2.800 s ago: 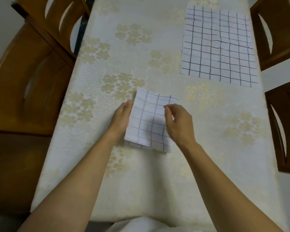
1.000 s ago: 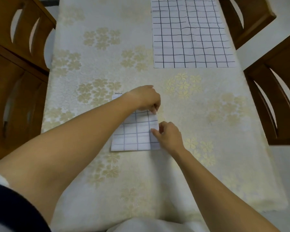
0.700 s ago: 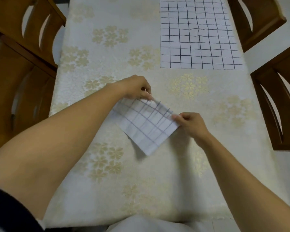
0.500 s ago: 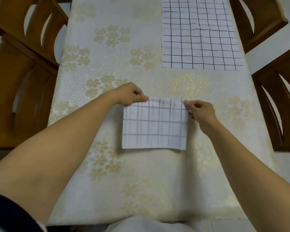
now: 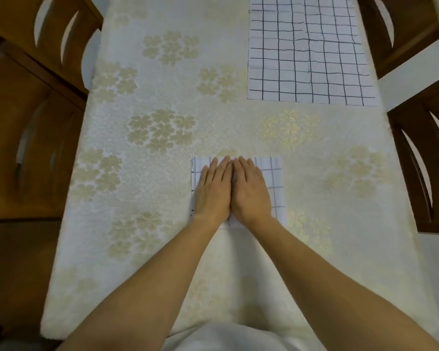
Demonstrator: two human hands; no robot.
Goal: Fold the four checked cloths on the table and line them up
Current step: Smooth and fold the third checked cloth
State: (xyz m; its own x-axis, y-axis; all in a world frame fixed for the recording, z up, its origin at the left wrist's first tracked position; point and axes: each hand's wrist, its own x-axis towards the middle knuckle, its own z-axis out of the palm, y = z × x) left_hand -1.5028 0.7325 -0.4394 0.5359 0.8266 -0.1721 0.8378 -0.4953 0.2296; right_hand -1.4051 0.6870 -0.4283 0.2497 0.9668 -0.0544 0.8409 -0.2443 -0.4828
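Note:
A folded white cloth with thin dark checks (image 5: 274, 183) lies flat near the middle of the table. My left hand (image 5: 214, 192) and my right hand (image 5: 250, 191) rest side by side on top of it, palms down, fingers straight and pressing it flat. Both hands cover most of its middle. A second checked cloth (image 5: 309, 51) lies spread out unfolded at the far right of the table, apart from both hands. No other checked cloth is in view.
The table wears a cream tablecloth with pale gold flowers (image 5: 160, 130). Wooden chairs stand along the left side (image 5: 31, 117) and the right side (image 5: 426, 158). The table's near edge is just below my forearms.
The folded cloth, held up by its top corners half a second ago, now lies flat. Both hands have let go of the corners and moved onto its middle, pressing down.

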